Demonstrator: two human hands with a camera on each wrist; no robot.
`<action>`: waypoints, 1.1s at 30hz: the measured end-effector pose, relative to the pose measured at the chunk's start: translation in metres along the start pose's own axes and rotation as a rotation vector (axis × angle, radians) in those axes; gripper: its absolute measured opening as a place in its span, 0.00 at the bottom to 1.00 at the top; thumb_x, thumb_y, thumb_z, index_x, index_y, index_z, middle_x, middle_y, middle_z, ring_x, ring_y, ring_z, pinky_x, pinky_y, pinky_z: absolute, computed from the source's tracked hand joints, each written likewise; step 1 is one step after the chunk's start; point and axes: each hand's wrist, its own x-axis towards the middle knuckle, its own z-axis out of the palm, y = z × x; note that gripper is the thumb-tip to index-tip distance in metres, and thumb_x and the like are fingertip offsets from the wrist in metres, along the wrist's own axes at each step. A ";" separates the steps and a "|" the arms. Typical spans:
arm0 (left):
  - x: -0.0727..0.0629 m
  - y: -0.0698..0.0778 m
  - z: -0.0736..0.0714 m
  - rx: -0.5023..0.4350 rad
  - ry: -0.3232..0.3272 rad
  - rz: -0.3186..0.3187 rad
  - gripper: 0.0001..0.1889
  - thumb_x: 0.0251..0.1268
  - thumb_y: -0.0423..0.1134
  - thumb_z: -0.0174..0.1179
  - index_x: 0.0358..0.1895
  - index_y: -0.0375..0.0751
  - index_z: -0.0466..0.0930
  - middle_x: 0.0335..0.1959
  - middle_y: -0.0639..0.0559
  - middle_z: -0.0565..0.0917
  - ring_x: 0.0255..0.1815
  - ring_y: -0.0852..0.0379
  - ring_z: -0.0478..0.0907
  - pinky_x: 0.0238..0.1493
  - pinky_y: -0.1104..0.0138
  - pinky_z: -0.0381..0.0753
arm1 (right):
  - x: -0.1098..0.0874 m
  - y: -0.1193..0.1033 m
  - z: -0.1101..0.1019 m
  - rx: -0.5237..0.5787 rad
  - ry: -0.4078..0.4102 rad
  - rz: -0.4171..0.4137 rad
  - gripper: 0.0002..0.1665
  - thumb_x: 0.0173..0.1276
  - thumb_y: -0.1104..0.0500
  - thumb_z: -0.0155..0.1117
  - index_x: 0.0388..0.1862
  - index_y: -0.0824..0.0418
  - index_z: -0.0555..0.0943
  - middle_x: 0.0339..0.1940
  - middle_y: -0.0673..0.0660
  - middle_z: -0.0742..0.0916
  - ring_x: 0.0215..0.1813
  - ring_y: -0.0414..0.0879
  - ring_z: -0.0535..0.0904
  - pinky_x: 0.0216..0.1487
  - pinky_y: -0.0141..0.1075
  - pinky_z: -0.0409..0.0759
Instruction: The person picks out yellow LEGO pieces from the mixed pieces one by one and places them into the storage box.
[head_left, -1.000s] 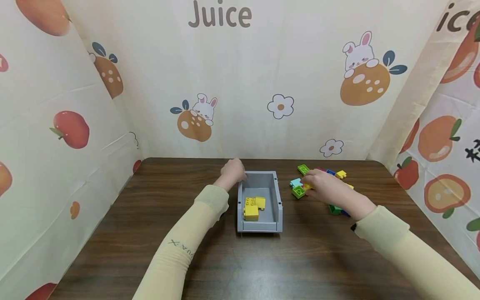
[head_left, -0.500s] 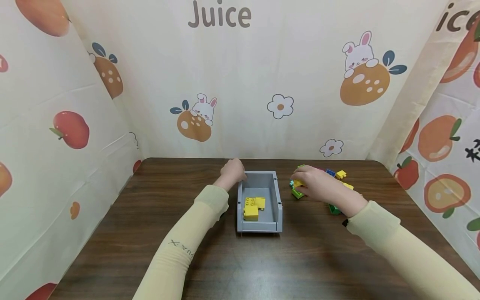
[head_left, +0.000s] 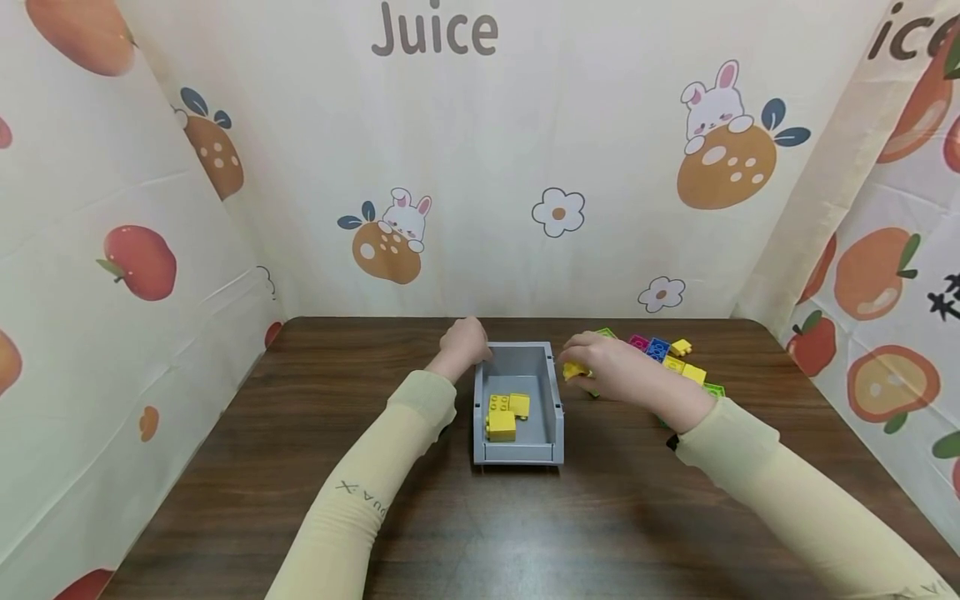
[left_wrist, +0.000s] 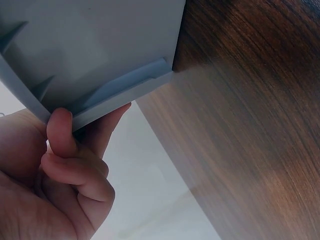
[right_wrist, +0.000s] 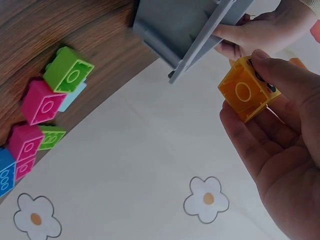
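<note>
A grey plastic bin (head_left: pixel 519 454) stands mid-table, holding a few yellow building bricks (head_left: pixel 502 426) toward its front. At its back left corner, my left hand (head_left: pixel 464 340) grips the rim; the left wrist view has thumb and fingers (left_wrist: pixel 61 132) bent around the bin's edge. Just beyond the bin's right wall is my right hand (head_left: pixel 611 365), pinching a yellow building brick (right_wrist: pixel 244 92) between thumb and fingers. In the right wrist view that brick's hollow underside faces the camera, and dark printed marks show on one side.
Loose building bricks lie at the back right, among them a blue one (head_left: pixel 657 349), a magenta one (head_left: pixel 639 342) and yellow ones (head_left: pixel 693 374). My right hand and forearm partly cover this pile. A printed curtain (head_left: pixel 480 167) hangs along the table's back edge.
My right hand has lifted the yellow brick off the pile and carried it left toward the bin, uncovering more of the bricks. The left hand and the bin stay in place.
</note>
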 end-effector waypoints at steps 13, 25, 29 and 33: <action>-0.001 -0.001 0.000 0.003 -0.002 -0.005 0.10 0.55 0.38 0.66 0.20 0.45 0.78 0.22 0.54 0.79 0.21 0.59 0.72 0.23 0.66 0.72 | 0.012 -0.017 0.005 0.041 -0.074 -0.050 0.17 0.55 0.59 0.73 0.45 0.59 0.84 0.45 0.54 0.84 0.47 0.46 0.80 0.47 0.37 0.80; 0.001 -0.001 0.001 0.017 -0.009 0.008 0.19 0.56 0.38 0.65 0.11 0.47 0.69 0.12 0.57 0.71 0.17 0.60 0.67 0.20 0.67 0.69 | 0.021 -0.031 0.018 0.059 -0.148 -0.110 0.17 0.56 0.58 0.73 0.46 0.58 0.84 0.44 0.54 0.84 0.46 0.45 0.81 0.46 0.34 0.80; 0.003 -0.001 0.001 0.010 -0.015 0.012 0.20 0.56 0.38 0.65 0.11 0.47 0.67 0.11 0.57 0.69 0.16 0.60 0.66 0.19 0.67 0.68 | 0.023 -0.034 0.023 0.054 -0.182 -0.111 0.20 0.54 0.57 0.74 0.47 0.58 0.83 0.44 0.53 0.84 0.46 0.44 0.81 0.46 0.33 0.80; 0.003 -0.002 0.000 0.004 -0.026 0.012 0.23 0.57 0.38 0.64 0.09 0.47 0.64 0.09 0.57 0.65 0.14 0.60 0.65 0.18 0.67 0.66 | 0.025 -0.036 0.030 0.050 -0.210 -0.123 0.19 0.56 0.57 0.73 0.47 0.58 0.83 0.44 0.53 0.84 0.47 0.44 0.80 0.48 0.34 0.80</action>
